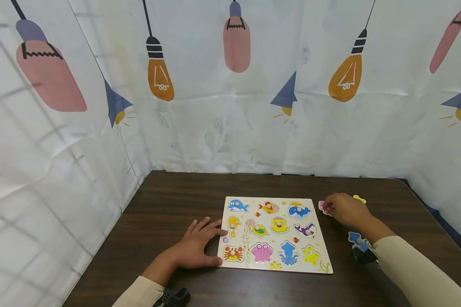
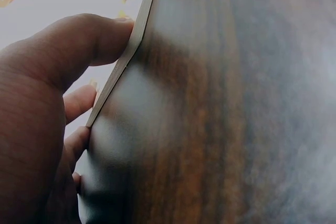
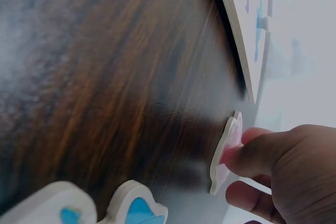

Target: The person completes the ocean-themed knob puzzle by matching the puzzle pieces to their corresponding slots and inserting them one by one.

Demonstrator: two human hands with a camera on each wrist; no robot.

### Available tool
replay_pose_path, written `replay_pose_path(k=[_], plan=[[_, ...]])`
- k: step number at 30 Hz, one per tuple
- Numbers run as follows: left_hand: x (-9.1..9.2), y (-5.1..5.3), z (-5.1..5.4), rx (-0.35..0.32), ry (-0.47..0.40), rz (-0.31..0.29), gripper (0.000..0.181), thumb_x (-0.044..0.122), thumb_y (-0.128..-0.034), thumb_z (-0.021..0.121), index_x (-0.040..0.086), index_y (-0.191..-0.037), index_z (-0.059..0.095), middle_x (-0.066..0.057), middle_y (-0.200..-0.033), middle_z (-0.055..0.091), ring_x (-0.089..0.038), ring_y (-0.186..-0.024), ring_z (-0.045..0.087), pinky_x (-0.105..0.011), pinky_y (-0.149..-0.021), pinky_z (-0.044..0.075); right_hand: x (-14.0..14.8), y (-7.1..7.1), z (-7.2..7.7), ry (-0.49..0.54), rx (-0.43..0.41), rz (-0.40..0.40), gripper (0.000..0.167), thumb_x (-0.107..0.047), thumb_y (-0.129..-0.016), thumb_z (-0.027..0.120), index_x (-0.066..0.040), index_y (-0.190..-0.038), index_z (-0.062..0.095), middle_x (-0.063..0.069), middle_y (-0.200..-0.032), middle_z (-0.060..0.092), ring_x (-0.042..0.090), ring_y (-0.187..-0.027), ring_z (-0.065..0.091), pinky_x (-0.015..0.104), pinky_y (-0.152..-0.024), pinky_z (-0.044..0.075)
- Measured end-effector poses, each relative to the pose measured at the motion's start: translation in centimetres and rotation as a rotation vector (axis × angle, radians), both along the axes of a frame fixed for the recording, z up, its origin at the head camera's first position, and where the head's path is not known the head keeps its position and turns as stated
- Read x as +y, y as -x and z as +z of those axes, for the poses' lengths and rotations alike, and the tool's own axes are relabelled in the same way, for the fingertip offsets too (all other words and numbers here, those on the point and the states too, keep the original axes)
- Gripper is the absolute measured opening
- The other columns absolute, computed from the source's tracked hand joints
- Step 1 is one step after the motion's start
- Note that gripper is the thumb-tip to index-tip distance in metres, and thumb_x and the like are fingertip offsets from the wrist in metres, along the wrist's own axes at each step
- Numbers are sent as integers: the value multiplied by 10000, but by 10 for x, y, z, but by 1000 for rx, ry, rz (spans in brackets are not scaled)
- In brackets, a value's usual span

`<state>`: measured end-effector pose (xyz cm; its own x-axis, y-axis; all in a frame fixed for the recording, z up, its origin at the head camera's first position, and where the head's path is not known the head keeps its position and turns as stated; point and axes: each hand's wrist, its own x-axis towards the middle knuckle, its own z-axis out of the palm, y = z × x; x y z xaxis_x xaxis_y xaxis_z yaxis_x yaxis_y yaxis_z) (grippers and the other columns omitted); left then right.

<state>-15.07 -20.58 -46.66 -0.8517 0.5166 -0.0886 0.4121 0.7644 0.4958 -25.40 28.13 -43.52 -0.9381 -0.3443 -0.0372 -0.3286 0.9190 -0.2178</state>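
Observation:
A sea-animal peg puzzle board [image 1: 254, 216] lies flat on the dark wooden table. My left hand [image 1: 197, 244] rests at its left side, fingers spread, with the thumb and fingertips touching the edge. The left wrist view shows the thumb [image 2: 84, 38] against the board's side. To the right of the board, my right hand [image 1: 345, 209] pinches a pink puzzle piece [image 3: 234, 132] between thumb and fingers. That piece stands tilted up in the right wrist view, and the fingers hide part of it; whether it touches the table I cannot tell.
A yellow puzzle piece [image 1: 359, 198] lies just beyond the right hand. Closer in, a blue puzzle piece [image 1: 355, 237] lies beside the right wrist, partly covered by the wrist camera. A printed white curtain [image 1: 223, 128] hangs behind the table [image 1: 184, 187] and along its sides.

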Motion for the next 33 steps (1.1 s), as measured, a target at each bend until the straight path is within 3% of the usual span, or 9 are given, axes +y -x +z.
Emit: replay_pose_path(k=[8,14,22,33], plan=[[-1,1,-1,7,4,-1,744,626,-839,742,324,-1480,516,38,-1656,300,-360,-1551,118,-657,-1192,11,3,-8,-2,-3,12,9,152,-142,-907,753,-55,-1019,700,-11,-845,648,141,-699,562,396,-618,550],[0,1,0,17,5,-3,736,617,-840,747,318,-1473,522,25,-1654,306,-369,-1547,125,-663,-1189,16,7,-13,-3,-2,25,16,251,-245,-900,789,-61,-1050,707,-18,-853,657,139,-736,583,427,-657,563],[-1,1,-1,10,4,-4,743,620,-838,746,318,-1477,518,25,-1655,304,-364,-1549,121,-662,-1189,10,10,-19,-5,25,33,57,117,-185,-873,824,-165,-970,761,-44,-912,688,120,-753,560,400,-662,563],[-1,1,-3,19,8,-3,740,629,-839,741,328,-1477,517,39,-1654,305,-361,-1549,122,-666,-1188,21,8,-31,-3,14,55,63,112,-184,-841,848,-195,-930,781,-64,-887,687,116,-755,566,398,-648,567]])
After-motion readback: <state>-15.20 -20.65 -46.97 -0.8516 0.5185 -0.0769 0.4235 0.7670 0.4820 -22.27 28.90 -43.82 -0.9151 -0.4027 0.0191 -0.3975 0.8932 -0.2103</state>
